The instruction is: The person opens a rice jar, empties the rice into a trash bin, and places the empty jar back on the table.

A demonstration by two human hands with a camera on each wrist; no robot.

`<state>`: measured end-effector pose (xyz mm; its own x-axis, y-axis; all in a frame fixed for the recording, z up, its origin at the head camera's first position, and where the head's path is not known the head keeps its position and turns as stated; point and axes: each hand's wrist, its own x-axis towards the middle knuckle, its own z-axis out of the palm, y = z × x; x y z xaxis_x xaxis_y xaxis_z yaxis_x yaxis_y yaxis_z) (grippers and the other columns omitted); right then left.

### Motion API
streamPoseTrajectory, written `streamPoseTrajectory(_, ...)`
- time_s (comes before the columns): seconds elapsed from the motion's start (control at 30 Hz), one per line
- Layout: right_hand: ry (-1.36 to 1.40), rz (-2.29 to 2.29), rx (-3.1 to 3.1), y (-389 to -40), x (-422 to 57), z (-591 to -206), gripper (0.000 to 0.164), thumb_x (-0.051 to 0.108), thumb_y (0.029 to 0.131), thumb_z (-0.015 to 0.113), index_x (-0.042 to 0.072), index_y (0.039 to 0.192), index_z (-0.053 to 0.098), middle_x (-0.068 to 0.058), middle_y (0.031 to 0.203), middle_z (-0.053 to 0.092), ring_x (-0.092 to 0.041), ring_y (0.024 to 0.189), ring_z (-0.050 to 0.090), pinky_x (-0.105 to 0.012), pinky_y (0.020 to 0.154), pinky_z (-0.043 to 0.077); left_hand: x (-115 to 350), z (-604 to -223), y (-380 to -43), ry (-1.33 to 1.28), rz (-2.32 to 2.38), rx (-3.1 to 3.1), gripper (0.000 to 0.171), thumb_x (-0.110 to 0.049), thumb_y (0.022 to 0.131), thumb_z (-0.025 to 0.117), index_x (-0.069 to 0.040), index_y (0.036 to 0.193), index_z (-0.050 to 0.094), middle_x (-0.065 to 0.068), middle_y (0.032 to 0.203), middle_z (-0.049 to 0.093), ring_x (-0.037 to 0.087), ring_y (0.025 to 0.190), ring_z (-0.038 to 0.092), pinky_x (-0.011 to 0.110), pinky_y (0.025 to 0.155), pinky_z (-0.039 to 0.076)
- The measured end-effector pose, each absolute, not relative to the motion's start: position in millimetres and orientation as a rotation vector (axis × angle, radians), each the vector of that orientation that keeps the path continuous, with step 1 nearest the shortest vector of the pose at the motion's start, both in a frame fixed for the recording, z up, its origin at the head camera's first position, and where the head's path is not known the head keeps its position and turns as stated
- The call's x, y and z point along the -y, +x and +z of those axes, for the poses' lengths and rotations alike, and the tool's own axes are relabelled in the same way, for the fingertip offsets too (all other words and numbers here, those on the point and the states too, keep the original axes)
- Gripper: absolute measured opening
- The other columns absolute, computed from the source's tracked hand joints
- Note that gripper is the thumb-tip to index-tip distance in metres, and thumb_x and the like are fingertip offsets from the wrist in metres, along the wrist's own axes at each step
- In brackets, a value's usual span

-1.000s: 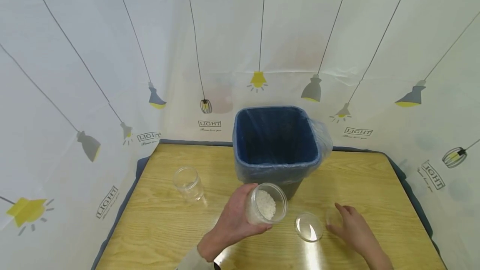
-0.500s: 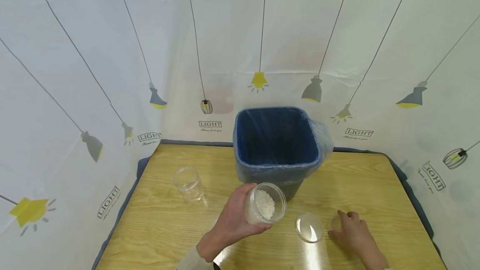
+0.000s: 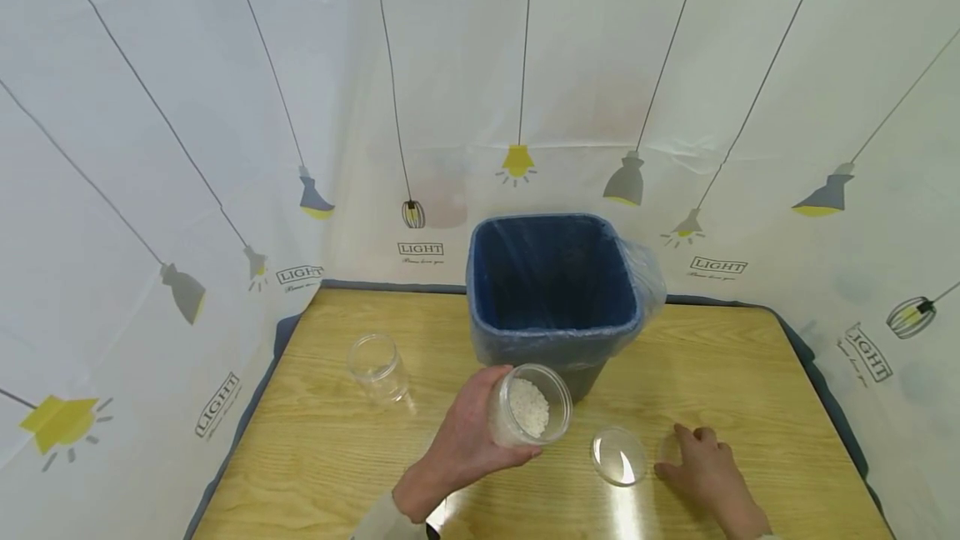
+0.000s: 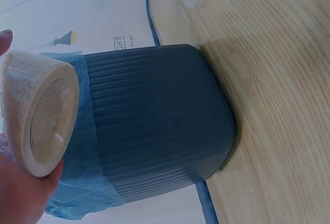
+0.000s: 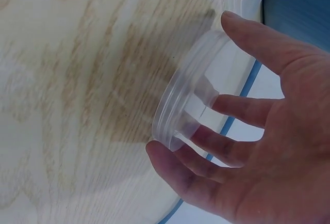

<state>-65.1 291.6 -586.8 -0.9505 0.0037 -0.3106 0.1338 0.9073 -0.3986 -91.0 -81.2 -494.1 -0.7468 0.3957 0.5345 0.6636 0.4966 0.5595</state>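
My left hand grips a clear plastic jar, fingers and thumb around its side. The jar is tilted, its open mouth toward the head camera, with white rice-like grains inside. In the left wrist view the jar's base faces the camera, in front of the bin. My right hand holds a clear round lid low over the table at the right, fingertips at opposite sides of its rim. Whether the lid touches the wood is unclear. A second clear lid lies flat just left of that hand.
Behind the left hand stands a dark blue bin with a clear plastic liner folded over its rim. A clear jar stands upright on the wooden table at the left. A lamp-printed sheet surrounds the table's back and sides.
My right hand with its lid has moved slightly right and toward me, then nearly stopped. The left hand and the tilted jar have stayed almost still.
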Motion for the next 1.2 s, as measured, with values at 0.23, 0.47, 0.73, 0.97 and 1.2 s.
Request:
streamPoseTrajectory(0.23,0.107,-0.633,-2.753,-64.3,-293.0,-586.5,0.09,0.05,0.09,0.075,-0.015,0.143,0.043,-0.049,0.132,0.04,-0.072,0.113,0.043,-0.074,0.091,0.043,82.6,-493.1,-91.8,-0.895,-1.13,2.381,0.104,-0.035,0.055,0.101,-0.003,0.14,0.05,0.011,0.132,0.061,0.027,0.117,0.062,0.043,0.097,0.053)
streamPoseTrajectory(0.47,0.095,-0.631,-2.85,-66.5,-290.9,-558.2,0.078,0.043,0.099,0.066,-0.019,0.141,0.044,-0.048,0.132,0.045,-0.067,0.115,0.05,-0.07,0.091,0.046,85.7,-487.2,-91.3,-0.876,-1.173,2.384,0.103,-0.032,0.055,0.101,-0.003,0.14,0.051,0.011,0.132,0.061,0.027,0.117,0.062,0.043,0.098,0.053)
streamPoseTrajectory(0.73,-0.042,-1.066,-3.39,-71.0,-259.9,-479.9,0.03,0.016,0.104,0.06,-0.003,0.126,0.07,-0.026,0.119,0.071,-0.04,0.084,0.073,-0.051,0.069,0.059,96.8,-480.0,-93.1,-0.82,-1.194,2.389,0.104,-0.029,0.053,0.101,-0.002,0.14,0.05,0.012,0.134,0.061,0.029,0.119,0.062,0.046,0.098,0.054)
streamPoseTrajectory(0.97,-0.093,-1.423,-3.47,-95.0,-231.2,-446.3,0.029,0.013,0.105,0.057,0.006,0.13,0.071,-0.012,0.129,0.071,-0.035,0.109,0.07,-0.015,0.087,0.043,112.4,-472.8,-97.7,-0.793,-1.154,2.332,0.106,-0.03,0.05,0.102,-0.004,0.14,0.05,0.011,0.132,0.062,0.028,0.117,0.063,0.044,0.094,0.055)
streamPoseTrajectory(1.2,-0.094,-1.551,-3.252,-120.8,-218.7,-435.0,0.05,0.027,0.11,0.048,0.004,0.155,0.046,-0.015,0.16,0.043,-0.047,0.137,0.049,-0.063,0.107,0.04,128.1,-461.1,-103.7,-0.753,-1.136,2.288,0.102,-0.029,0.054,0.101,-0.002,0.138,0.05,0.012,0.129,0.063,0.028,0.114,0.063,0.044,0.094,0.055)
